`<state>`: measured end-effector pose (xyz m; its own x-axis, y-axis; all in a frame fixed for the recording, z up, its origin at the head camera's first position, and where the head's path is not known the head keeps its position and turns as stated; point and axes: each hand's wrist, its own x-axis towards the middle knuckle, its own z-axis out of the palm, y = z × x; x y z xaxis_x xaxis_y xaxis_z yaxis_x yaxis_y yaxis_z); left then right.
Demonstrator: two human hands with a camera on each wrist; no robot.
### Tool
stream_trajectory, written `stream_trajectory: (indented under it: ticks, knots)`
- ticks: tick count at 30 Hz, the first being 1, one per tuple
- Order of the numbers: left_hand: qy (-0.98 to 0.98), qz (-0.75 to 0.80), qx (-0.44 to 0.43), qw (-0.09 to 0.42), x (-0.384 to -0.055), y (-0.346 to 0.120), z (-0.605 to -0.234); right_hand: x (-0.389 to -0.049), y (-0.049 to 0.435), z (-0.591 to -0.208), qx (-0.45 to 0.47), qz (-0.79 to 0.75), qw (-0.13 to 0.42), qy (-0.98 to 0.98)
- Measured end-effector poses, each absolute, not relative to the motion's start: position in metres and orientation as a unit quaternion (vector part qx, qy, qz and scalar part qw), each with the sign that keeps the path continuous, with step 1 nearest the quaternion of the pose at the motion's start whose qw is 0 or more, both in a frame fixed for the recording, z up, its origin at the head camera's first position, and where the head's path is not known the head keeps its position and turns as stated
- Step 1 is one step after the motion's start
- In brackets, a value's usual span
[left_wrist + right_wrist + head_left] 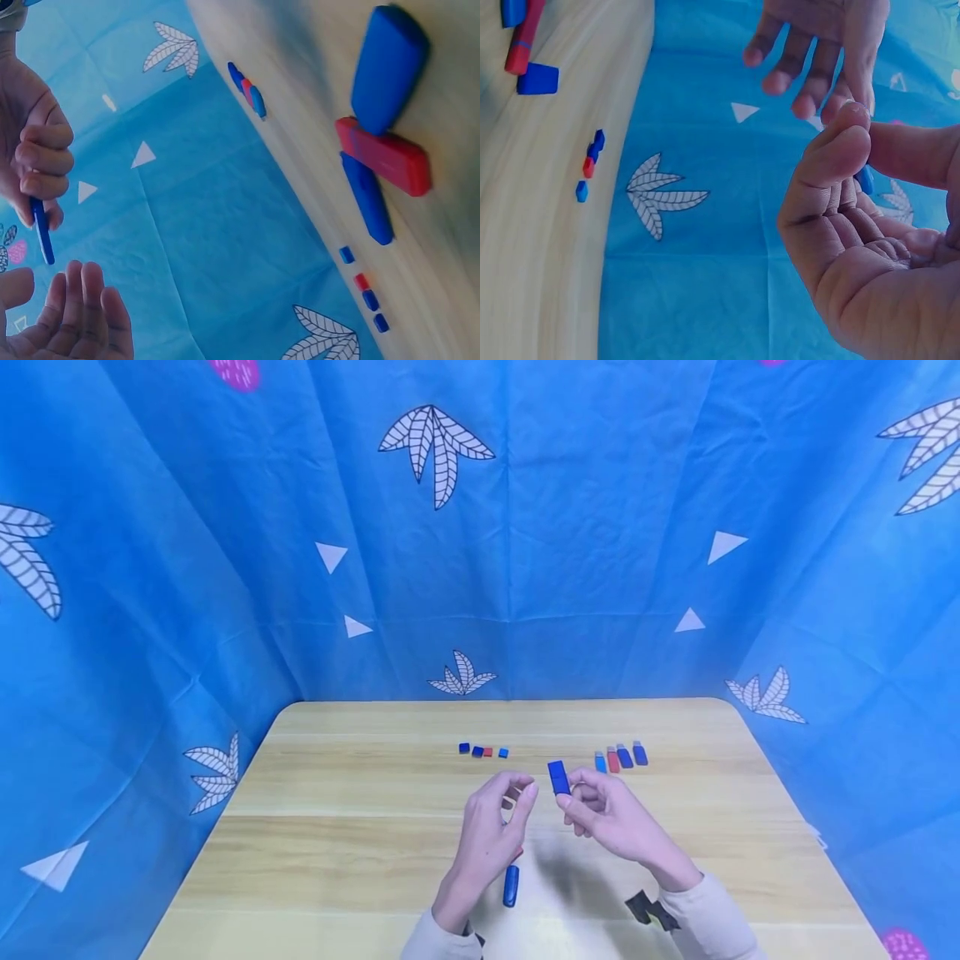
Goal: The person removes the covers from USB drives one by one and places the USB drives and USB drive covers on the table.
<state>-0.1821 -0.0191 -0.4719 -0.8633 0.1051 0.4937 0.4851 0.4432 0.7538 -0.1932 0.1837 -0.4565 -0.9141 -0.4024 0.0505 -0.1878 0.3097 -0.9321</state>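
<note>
At the centre of the head view, above a pale wooden table (315,827), the right hand (611,817) pinches a dark blue cap-like piece (558,777) between thumb and forefinger, holding it upright and clear of the surface. The left hand (491,831) hovers just beside it with its fingers relaxed and slightly spread, holding nothing; the left wrist view shows the open fingers apart from the pinched piece. Beneath the left hand, three capped bodies lie crossed on the table: a long blue one (511,885), a red one (386,156) and a broader blue one (388,67). In the upper middle of the table sits a row of four small caps (483,750), blue and red; to the right of it lies a row of four finished sticks (619,757), blue and red. Judged from this layout, the step in hand is matching a blue piece to its counterpart; the next move would call for the left hand to take up a blue body and align the open ends.
</note>
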Motion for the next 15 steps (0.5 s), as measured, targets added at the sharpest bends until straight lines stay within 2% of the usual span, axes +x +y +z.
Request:
stream_trajectory:
  ticks: [9, 15]
  knots:
    - [-0.819, -0.532, -0.164, 0.141, -0.182, -0.016, -0.469, -0.184, 0.174, -0.452, -0.228, -0.567, 0.089, 0.786]
    - [-0.814, -0.538, -0.174, 0.134, -0.182, -0.018, -0.47, -0.181, 0.164, -0.455, -0.238, -0.567, 0.09, 0.784]
